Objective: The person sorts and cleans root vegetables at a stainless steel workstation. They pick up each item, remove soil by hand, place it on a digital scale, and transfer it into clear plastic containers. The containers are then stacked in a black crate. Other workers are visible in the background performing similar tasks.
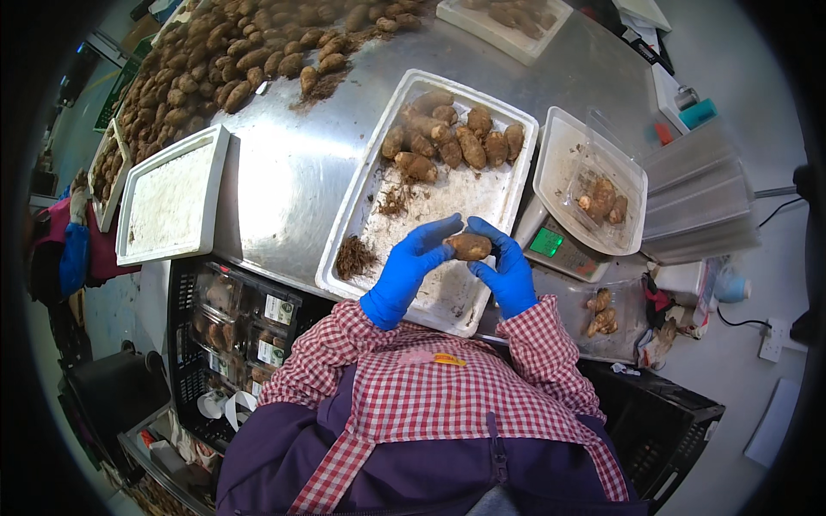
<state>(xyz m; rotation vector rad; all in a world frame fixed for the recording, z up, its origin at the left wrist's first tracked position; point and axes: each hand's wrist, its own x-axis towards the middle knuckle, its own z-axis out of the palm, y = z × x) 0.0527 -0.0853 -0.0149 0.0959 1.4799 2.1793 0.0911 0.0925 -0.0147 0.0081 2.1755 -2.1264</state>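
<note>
Between my two blue-gloved hands is a brown taro corm [469,247], lying roughly sideways above a white foam tray [413,242]. My left hand [413,261] has its thumb against the corm's left end, the fingers arched beyond it. Around the right end curl the thumb and fingers of my right hand [508,267]. Several more taro corms [471,147] lie together at the far end of the tray. Nearer me are a clump of root fibres [354,257] at the left wall and loose scraps [392,201] on the tray's floor.
Right of the tray stands a digital scale [564,248], its pan [556,138] holding a clear plastic box with corms. Stacked clear containers [700,193] are beyond. A large taro heap [213,64] covers the far left; a foam lid or tray [171,190] and black crate [184,361] are nearer.
</note>
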